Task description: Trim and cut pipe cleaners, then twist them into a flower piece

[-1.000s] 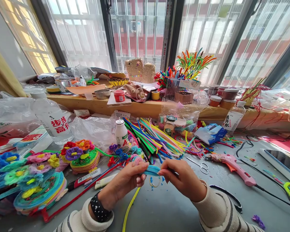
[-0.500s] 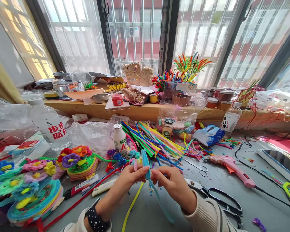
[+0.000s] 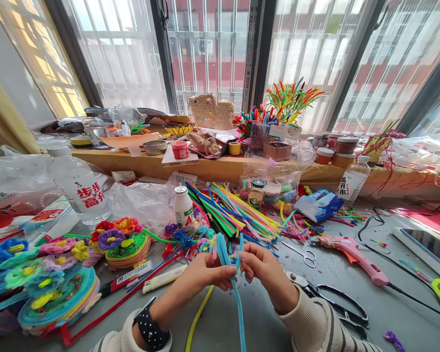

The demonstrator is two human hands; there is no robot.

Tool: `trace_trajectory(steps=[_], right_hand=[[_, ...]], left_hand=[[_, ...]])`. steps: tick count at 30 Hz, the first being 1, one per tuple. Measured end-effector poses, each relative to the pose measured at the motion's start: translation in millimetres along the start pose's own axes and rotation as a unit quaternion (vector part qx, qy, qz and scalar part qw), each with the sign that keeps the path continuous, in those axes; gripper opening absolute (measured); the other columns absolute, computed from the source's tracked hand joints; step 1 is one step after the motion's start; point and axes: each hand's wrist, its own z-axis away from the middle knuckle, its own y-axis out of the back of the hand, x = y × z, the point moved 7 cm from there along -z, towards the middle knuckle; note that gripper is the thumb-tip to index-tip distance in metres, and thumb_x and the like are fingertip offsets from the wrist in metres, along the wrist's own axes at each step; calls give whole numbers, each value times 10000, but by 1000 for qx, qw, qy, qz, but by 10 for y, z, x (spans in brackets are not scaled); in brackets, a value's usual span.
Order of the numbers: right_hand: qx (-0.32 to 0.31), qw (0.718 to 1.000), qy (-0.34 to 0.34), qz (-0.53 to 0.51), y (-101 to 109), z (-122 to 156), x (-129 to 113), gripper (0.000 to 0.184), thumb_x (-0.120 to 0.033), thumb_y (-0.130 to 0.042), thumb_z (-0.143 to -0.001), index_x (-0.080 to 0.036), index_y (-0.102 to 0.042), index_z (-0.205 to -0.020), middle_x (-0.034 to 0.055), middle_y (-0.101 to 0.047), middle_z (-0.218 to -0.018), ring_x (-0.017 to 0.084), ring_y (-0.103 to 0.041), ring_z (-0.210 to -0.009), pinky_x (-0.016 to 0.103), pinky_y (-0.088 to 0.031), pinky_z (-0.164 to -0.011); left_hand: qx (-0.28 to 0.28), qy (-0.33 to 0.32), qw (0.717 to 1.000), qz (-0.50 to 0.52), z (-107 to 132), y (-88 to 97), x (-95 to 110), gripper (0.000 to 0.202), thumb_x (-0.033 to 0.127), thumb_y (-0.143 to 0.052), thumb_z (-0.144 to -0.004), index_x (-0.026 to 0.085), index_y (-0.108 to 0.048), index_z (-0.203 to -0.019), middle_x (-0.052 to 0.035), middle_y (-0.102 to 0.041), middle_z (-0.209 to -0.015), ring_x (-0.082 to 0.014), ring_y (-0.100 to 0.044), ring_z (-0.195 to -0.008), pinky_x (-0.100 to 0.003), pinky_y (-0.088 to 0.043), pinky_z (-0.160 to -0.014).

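A looped light-blue pipe cleaner [image 3: 223, 250] stands up between the fingers of my left hand [image 3: 217, 272], which pinches its base. One long strand of it hangs down toward the front edge of the view. My right hand [image 3: 257, 266] pinches another blue length just right of the loops, its thumb and forefinger closed on it. Beneath my hands a yellow pipe cleaner [image 3: 199, 318] lies on the grey table. Behind them spreads a pile of pipe cleaners [image 3: 238, 210] in many colours.
Large black-handled scissors [image 3: 346, 303], small scissors [image 3: 304, 255] and a pink glue gun [image 3: 363, 259] lie at right. Fuzzy flower pieces [image 3: 58, 288] sit at left near a water bottle [image 3: 78, 188]. A small white bottle [image 3: 182, 208] stands behind my hands.
The blue loops have opened wider above my left hand. My right hand has moved slightly up and right with a strand, and the hanging strand now falls straighter down.
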Motion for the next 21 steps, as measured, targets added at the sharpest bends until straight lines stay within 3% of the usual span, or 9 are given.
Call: trace_trajectory(steps=[4, 10, 14, 19, 21], right_hand=[[-24, 997, -19, -70, 3, -22, 1, 216, -329, -565, -629, -149, -447, -609, -65, -481, -419, 37, -376, -318, 165, -334, -349], [-6, 998, -49, -44, 6, 29, 2, 293, -369, -637, -591, -132, -465, -598, -2, -594, -549, 63, -504, -413, 226, -456, -477], [-39, 994, -89, -46, -113, 62, 124, 313, -386, -653, -564, -122, -497, -623, 22, -616, -581, 84, -534, -435, 261, -470, -501], [-70, 995, -63, 23, -69, 29, 78, 295, -396, -618, -609, -105, -568, -601, 12, -592, -560, 88, -529, -494, 233, -432, -532], [-76, 993, -51, 71, -24, 15, 35, 312, -405, -592, -635, -97, -606, -590, -10, -548, -515, 74, -485, -487, 205, -392, -508]], left_hand=[[21, -14, 1000, 4, 3, 19, 32, 270, 358, -635, -551, 97, -601, -612, -11, -563, -516, -108, -504, -478, -228, -396, -496], [156, -48, 978, 129, 10, 259, 8, 234, 320, -635, -576, 124, -517, -626, 19, -523, -529, -82, -469, -482, -209, -366, -490], [216, -84, 957, 173, 39, 373, 34, 242, 309, -640, -576, 152, -458, -606, 58, -454, -500, -59, -415, -442, -185, -314, -429], [171, -69, 981, 67, 23, 296, 86, 290, 386, -623, -561, 138, -498, -645, 35, -470, -538, -83, -431, -483, -201, -319, -444], [147, -67, 987, 10, 10, 248, 101, 289, 386, -626, -548, 139, -479, -576, 48, -428, -495, -82, -409, -479, -207, -317, -459]])
